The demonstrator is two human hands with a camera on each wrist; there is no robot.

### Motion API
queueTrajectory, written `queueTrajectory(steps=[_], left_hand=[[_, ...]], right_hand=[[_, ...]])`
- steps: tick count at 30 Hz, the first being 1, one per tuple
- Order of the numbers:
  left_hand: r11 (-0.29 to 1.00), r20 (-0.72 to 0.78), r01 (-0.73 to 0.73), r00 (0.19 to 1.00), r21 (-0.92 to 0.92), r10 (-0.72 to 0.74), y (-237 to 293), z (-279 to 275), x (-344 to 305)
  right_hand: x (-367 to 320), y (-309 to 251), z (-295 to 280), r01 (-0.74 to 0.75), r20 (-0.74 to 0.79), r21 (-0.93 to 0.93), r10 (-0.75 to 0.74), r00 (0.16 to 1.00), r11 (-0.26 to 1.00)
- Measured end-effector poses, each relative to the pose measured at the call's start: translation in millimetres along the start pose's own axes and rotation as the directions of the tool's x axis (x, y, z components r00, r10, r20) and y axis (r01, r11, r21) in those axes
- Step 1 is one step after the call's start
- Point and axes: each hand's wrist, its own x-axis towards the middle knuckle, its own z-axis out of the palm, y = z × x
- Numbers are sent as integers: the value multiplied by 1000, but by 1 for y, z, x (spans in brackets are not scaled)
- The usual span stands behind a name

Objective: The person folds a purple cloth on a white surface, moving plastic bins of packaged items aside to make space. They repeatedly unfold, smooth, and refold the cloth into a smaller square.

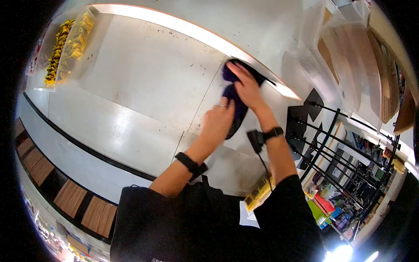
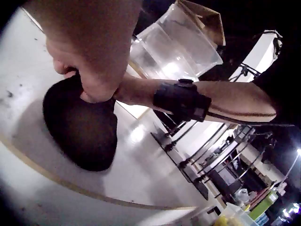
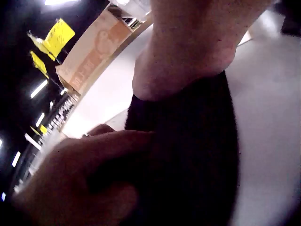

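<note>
Dark cloth item (image 1: 238, 107), one: black to deep purple, soft-surfaced, with a rounded end. Lies on the white counter (image 1: 144, 74), toward the right end of the far edge, beside the raised white rim (image 1: 192, 32) with its thin orange-brown trim.

Left hand (image 1: 217, 124), one, bare, with a ring on a finger: narrow, fingers curled, pinching the near part of the cloth along its left side.

Right hand (image 1: 248, 89), one, bare: fairly wide, fingers extended over the far part of the cloth, touching its top. The hands are near each other, the right one farther toward the rim.

Wristbands, black, two: one on the left wrist (image 1: 187, 162), one on the right wrist (image 1: 273, 132), the latter with a dark block and a cable (image 1: 264, 165).

Sleeves, black, short, part of a dark top (image 1: 187, 222).

Clear bins (image 1: 63, 48), at the far left corner of the counter: yellow pieces inside, kind too small to tell.

Clear plastic containers (image 1: 345, 56), beyond the right end of the rim, with brown cardboard (image 1: 390, 83) among them.

Black rod rack (image 1: 325, 144), right of the counter; a crowded mix of small goods (image 1: 331, 209) behind and below it.

Yellow-and-clear pack (image 1: 258, 194), beside the right sleeve.

Wood-patterned panels (image 1: 99, 216), set in a row beyond the left black edging.
</note>
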Motion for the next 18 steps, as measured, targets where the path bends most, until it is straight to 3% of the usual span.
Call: queueTrajectory(steps=[4, 5, 7, 9, 11, 15, 17, 18], left_hand=[[994, -60, -107, 993, -37, 105, 20, 30, -5], [996, -70, -61, 996, -58, 57, 14, 31, -8], [992, -85, 61, 994, -114, -71, -2, 18, -12], [978, -27, 207, 978, -20, -208, -22, -9, -7], [968, -98, 244, 966, 48, -239, -30, -32, 1], [983, -125, 149, 983, 108, -135, -7, 7, 20], [994, -98, 32, 995, 106, -22, 15, 26, 29], [992, -92, -28, 995, 119, 39, 29, 37, 30]], right_hand=[[-25, 4, -17, -65, 16, -123, 67, 998, 990], [-18, 4, -6, -71, 17, -121, 73, 997, 990], [13, -7, 13, 68, 17, -119, -67, 998, 991], [53, -24, 37, 230, -13, -46, -231, 973, 972], [75, -34, 50, 254, -35, 42, -253, 967, 966], [53, -20, 26, 168, 44, 153, -176, 983, 974], [21, -10, -7, -22, 128, 153, 2, 992, 988], [1, 7, -16, 17, 92, 117, -28, 995, 993]])
